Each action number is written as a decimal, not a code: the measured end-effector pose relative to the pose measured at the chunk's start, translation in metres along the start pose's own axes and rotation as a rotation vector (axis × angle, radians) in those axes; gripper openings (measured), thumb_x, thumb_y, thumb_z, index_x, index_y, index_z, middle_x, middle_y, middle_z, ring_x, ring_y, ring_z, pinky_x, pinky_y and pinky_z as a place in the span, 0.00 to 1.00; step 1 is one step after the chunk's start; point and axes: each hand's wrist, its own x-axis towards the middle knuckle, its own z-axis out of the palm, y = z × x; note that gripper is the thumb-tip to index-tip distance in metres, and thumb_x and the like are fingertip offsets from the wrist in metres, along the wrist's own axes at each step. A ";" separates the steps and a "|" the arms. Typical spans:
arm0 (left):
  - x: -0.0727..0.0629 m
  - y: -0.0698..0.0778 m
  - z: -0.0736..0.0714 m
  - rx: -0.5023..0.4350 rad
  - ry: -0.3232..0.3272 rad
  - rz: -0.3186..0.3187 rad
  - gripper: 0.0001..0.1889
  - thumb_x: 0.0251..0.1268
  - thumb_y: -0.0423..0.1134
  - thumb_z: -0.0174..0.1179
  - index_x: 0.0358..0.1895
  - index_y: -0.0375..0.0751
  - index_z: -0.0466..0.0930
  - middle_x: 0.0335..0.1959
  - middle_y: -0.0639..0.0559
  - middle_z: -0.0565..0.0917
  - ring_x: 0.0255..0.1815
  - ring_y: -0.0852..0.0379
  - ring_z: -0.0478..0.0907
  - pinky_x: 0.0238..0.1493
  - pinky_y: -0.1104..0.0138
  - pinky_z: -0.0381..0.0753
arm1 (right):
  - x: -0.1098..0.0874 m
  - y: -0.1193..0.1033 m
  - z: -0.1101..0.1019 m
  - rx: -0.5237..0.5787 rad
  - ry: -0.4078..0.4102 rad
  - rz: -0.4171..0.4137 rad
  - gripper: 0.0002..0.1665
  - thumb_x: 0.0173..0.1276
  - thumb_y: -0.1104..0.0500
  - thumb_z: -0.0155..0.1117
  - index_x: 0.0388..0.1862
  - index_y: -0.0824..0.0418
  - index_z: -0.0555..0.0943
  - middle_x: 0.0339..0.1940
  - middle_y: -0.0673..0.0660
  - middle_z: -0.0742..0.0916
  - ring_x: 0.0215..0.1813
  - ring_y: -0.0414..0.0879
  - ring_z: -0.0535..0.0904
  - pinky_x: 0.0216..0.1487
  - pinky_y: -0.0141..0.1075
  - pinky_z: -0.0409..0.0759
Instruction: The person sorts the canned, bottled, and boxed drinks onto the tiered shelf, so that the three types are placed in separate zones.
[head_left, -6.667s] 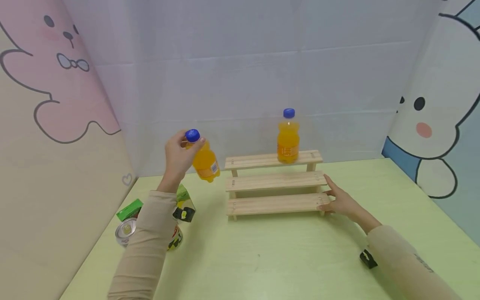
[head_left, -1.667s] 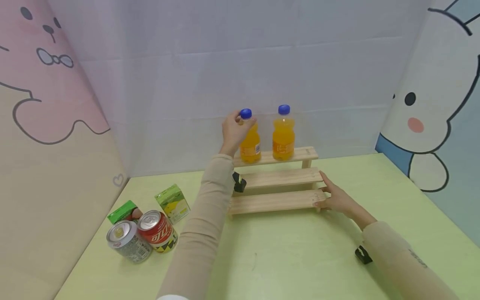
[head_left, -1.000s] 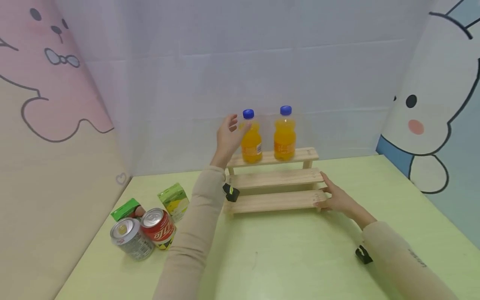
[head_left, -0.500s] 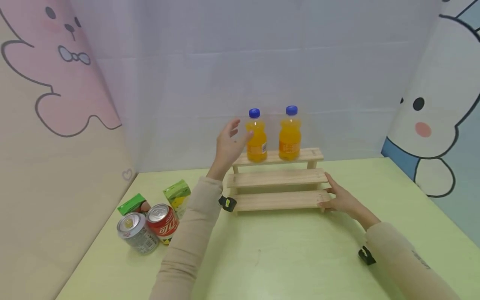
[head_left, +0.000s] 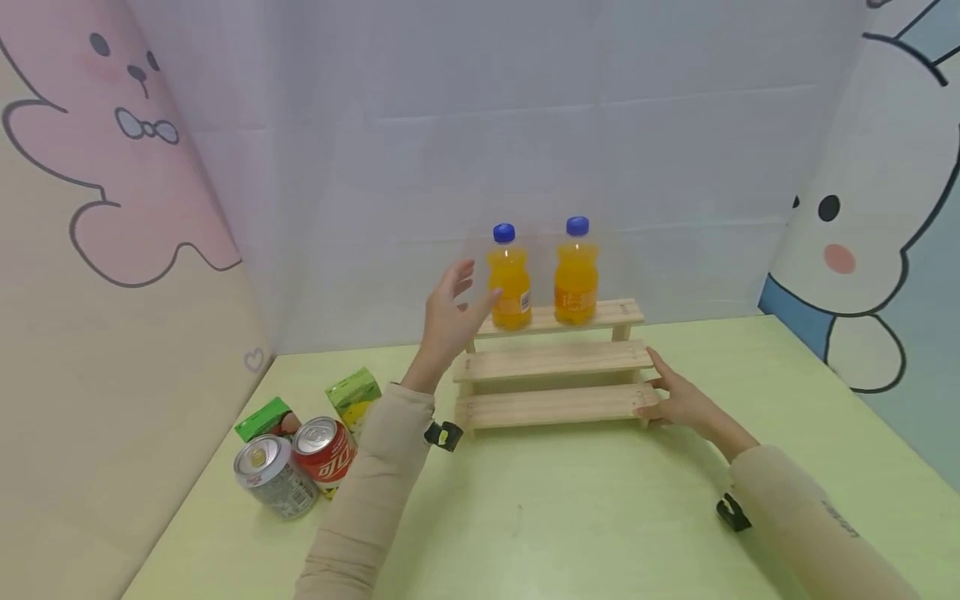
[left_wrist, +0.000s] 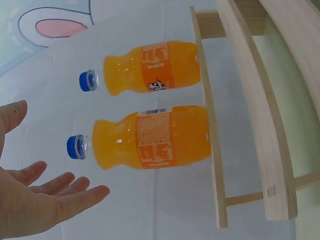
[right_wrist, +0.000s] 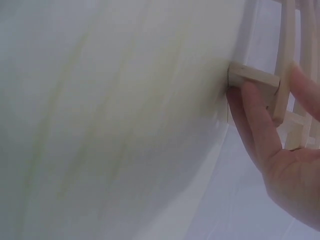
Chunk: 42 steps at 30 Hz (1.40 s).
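Two orange soda bottles with blue caps stand upright on the top tier of a wooden three-tier rack [head_left: 555, 362]. The left bottle [head_left: 510, 279] is near the middle of that tier, the right bottle [head_left: 576, 279] farther along it. My left hand [head_left: 444, 329], fingers spread and holding nothing, hovers just left of the left bottle; the left wrist view shows a gap between the hand [left_wrist: 30, 205] and the caps. At the rack's right end my right hand [head_left: 686, 406] grips the lower tiers. In the right wrist view its fingers [right_wrist: 260, 120] press the end block, thumb across the plank.
Left on the table [head_left: 585, 508] are a silver can [head_left: 281, 487], a red can [head_left: 324, 450] partly behind my left sleeve, a green carton [head_left: 352, 392] and a green-topped pack [head_left: 264, 419]. A pale curtain [head_left: 390, 183] hangs close behind the rack.
Earlier my left hand carried the left bottle through the air; it then stood the bottle on the top tier, let go, and drew back left and down. My right hand stays on the rack.
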 end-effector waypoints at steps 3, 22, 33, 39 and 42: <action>-0.006 -0.005 0.000 0.049 -0.019 0.037 0.31 0.59 0.45 0.61 0.64 0.39 0.62 0.63 0.45 0.67 0.61 0.48 0.65 0.57 0.53 0.69 | 0.000 0.000 0.000 -0.008 0.004 0.004 0.64 0.55 0.68 0.66 0.71 0.57 0.28 0.60 0.83 0.59 0.47 0.61 0.76 0.39 0.43 0.81; -0.050 -0.019 -0.019 0.159 -0.091 0.196 0.33 0.57 0.41 0.63 0.65 0.35 0.60 0.63 0.40 0.67 0.60 0.43 0.66 0.55 0.50 0.70 | 0.001 0.001 0.002 -0.007 0.002 0.025 0.64 0.56 0.69 0.65 0.71 0.55 0.27 0.61 0.83 0.58 0.47 0.61 0.76 0.38 0.43 0.81; -0.067 -0.014 -0.032 0.154 -0.106 0.221 0.33 0.55 0.37 0.64 0.64 0.34 0.61 0.61 0.38 0.68 0.59 0.43 0.67 0.55 0.48 0.69 | 0.000 0.001 0.001 0.004 0.002 0.024 0.63 0.56 0.69 0.65 0.71 0.56 0.28 0.59 0.84 0.59 0.46 0.61 0.76 0.38 0.43 0.81; -0.075 -0.010 -0.038 0.179 -0.115 0.244 0.35 0.53 0.36 0.66 0.64 0.35 0.61 0.62 0.40 0.68 0.60 0.46 0.67 0.55 0.48 0.68 | -0.004 0.001 0.003 -0.007 -0.049 0.017 0.48 0.61 0.68 0.61 0.68 0.76 0.41 0.55 0.84 0.65 0.44 0.56 0.78 0.41 0.44 0.80; -0.080 -0.011 -0.042 0.202 -0.126 0.244 0.35 0.52 0.37 0.66 0.64 0.35 0.61 0.62 0.41 0.68 0.60 0.46 0.66 0.55 0.49 0.69 | -0.006 -0.002 0.004 -0.036 -0.047 0.012 0.43 0.61 0.68 0.60 0.66 0.80 0.47 0.55 0.83 0.66 0.45 0.56 0.78 0.41 0.43 0.80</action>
